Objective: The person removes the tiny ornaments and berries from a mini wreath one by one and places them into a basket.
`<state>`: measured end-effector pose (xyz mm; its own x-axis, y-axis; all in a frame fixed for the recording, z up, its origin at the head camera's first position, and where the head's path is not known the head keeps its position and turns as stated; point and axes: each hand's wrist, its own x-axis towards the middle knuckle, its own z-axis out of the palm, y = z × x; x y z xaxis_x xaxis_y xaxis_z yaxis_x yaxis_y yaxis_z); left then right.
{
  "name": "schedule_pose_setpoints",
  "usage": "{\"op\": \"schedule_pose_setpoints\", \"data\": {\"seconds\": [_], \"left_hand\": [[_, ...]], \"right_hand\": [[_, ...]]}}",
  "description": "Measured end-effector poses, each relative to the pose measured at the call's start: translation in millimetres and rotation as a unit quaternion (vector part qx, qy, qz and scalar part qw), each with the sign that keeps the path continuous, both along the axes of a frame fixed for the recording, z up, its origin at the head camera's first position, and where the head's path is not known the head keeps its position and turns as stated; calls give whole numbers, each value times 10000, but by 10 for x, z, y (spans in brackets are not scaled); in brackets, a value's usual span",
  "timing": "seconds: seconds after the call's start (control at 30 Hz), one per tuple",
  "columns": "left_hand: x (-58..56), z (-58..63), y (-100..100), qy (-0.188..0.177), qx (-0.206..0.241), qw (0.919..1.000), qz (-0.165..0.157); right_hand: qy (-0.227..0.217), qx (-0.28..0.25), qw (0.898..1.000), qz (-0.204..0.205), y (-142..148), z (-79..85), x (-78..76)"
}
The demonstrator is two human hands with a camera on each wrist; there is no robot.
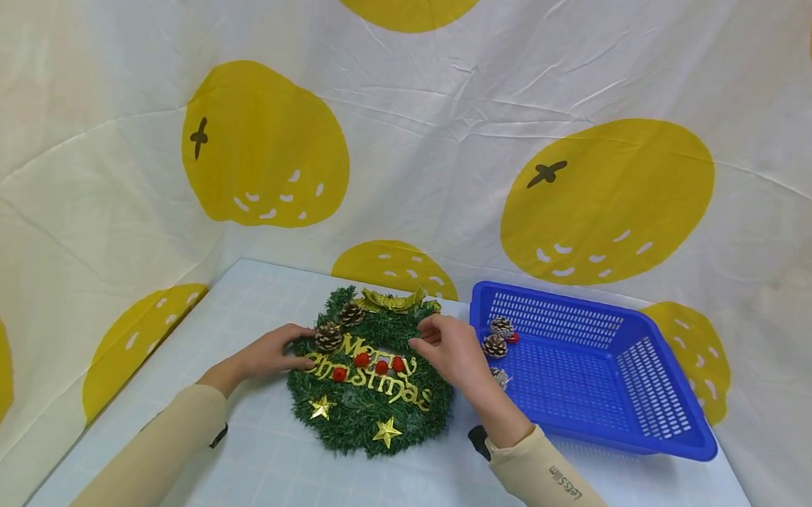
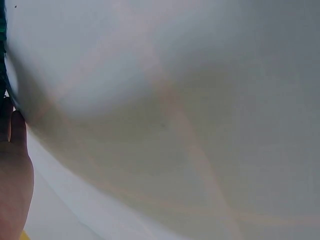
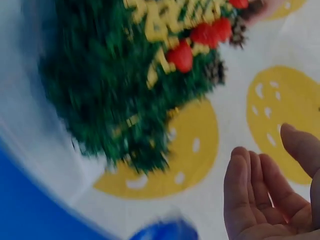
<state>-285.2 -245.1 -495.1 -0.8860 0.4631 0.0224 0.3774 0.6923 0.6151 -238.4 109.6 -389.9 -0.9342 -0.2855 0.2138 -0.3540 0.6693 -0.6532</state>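
Observation:
A green Christmas wreath (image 1: 344, 426) lies on the table, with gold "Merry Christmas" lettering (image 1: 410, 395), red balls (image 1: 339, 374), two gold stars (image 1: 386, 432), a gold bow (image 1: 392, 301) and pine cones (image 1: 328, 337) on it. My left hand (image 1: 273, 352) touches the wreath's left edge beside the pine cones, thumb and fingers apart. Only part of that left hand (image 2: 15, 175) shows in the left wrist view. Above the wreath's right side hovers my right hand (image 1: 452, 352), fingers bent loosely. In the right wrist view the right hand (image 3: 265, 200) has nothing between thumb and fingers.
A blue plastic basket (image 1: 577, 437) stands right of the wreath, close to my right forearm. Pine cones (image 1: 495, 345) and a red piece (image 1: 514, 338) lie at its left end. A white curtain (image 1: 412, 167) with yellow fruit prints hangs behind the table (image 1: 256, 471).

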Motion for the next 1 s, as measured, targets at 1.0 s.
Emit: {"op": "schedule_pose_setpoints", "data": {"seconds": [1.0], "left_hand": [[-23, -45, -17, 80, 4, 10000, -27]], "right_hand": [[28, 876, 9951, 456, -177, -778, -116]]}}
